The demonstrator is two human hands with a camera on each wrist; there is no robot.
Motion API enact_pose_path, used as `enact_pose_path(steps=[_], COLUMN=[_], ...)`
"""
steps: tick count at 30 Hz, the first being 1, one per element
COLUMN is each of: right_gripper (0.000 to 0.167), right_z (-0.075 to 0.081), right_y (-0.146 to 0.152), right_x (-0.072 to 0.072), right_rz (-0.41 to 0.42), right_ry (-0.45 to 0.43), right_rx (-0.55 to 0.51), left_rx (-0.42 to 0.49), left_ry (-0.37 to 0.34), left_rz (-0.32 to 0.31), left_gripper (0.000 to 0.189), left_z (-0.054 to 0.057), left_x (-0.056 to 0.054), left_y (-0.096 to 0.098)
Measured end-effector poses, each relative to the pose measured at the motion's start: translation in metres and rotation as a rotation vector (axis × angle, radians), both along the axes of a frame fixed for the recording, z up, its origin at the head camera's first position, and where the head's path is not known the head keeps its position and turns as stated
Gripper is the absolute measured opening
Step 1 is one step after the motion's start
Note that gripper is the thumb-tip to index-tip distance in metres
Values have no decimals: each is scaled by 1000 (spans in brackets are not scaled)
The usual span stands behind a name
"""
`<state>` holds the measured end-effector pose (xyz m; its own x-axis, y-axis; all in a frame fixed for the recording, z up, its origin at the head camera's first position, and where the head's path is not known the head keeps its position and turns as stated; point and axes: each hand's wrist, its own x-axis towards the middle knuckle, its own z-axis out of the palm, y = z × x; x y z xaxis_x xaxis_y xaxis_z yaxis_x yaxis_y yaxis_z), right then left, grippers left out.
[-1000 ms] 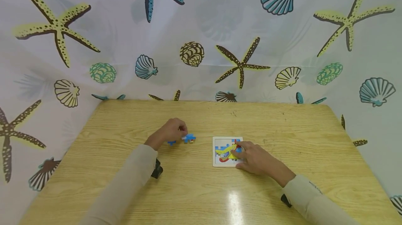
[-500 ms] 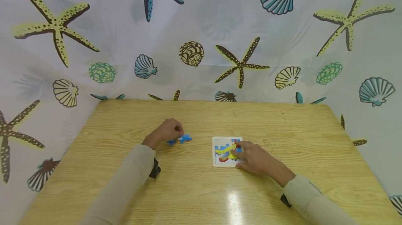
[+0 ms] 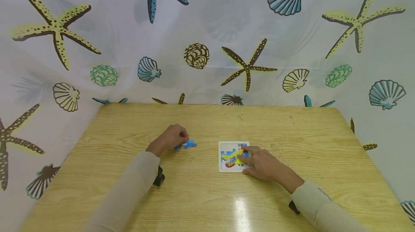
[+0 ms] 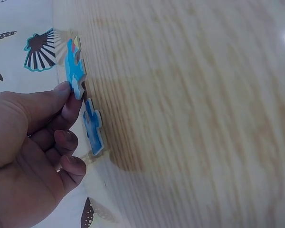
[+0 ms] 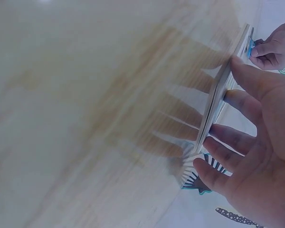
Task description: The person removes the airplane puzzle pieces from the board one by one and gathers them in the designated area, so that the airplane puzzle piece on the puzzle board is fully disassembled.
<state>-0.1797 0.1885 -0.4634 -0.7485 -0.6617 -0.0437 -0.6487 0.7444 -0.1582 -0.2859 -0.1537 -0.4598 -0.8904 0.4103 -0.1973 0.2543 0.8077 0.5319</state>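
Observation:
My left hand (image 3: 172, 137) pinches a blue jigsaw piece (image 3: 190, 144) between thumb and index finger, low over the wooden table. In the left wrist view that jigsaw piece (image 4: 75, 71) shows a red and yellow corner, and its near end sits at the fingertips. A second blue jigsaw piece (image 4: 93, 130) lies on the table just beside it, below the curled other fingers. To the right, my right hand (image 3: 264, 163) rests with spread fingers on the right side of a white-framed puzzle board (image 3: 220, 160). The board holds joined pieces with a yellow and red airplane picture.
The wooden table (image 3: 201, 196) reaches back to a white cloth (image 3: 207, 16) printed with starfish and shells, which also hangs along both sides. Dark wrist devices (image 3: 159, 177) sit under the sleeves.
My left hand has moved slightly left, drawing the pinched jigsaw piece closer to the second one. The right hand stays on the puzzle board.

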Motion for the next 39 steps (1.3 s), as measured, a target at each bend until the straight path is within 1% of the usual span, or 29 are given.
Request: enact_pose_path(steps=[6,12,14,21,22,27,32,35,39], right_gripper=[48,49,49,50,50,50,49,49,48], right_z=[-1,0,0,1,1,0,-1,-1,-2], right_y=[0,-2,-3,-3,-2,-1,-2,-2,-2], right_x=[0,0,0,-1,0,0,0,0,1], right_rz=[-14,-25,-28,-33,-34,-25,-4,0,12], right_ry=[-7,-21,-23,-29,-31,-24,11,20,49], right_rx=[-9,-5,-5,0,-3,-15,-15,-21,-9], left_rx=[-15,-25,-21,16,21,30,33,27,48], left_ry=[-2,-10,-7,2,-1,17,40,62,62], left_rz=[19,31,35,23,30,13,-4,-26,-50], left_gripper=[13,12,11,12,12,10,8,8,8], left_z=[-1,1,2,9,9,7,8,9,8], left_x=[-1,0,1,2,1,0,1,3,4], left_y=[1,0,-1,-2,-1,0,7,11,16])
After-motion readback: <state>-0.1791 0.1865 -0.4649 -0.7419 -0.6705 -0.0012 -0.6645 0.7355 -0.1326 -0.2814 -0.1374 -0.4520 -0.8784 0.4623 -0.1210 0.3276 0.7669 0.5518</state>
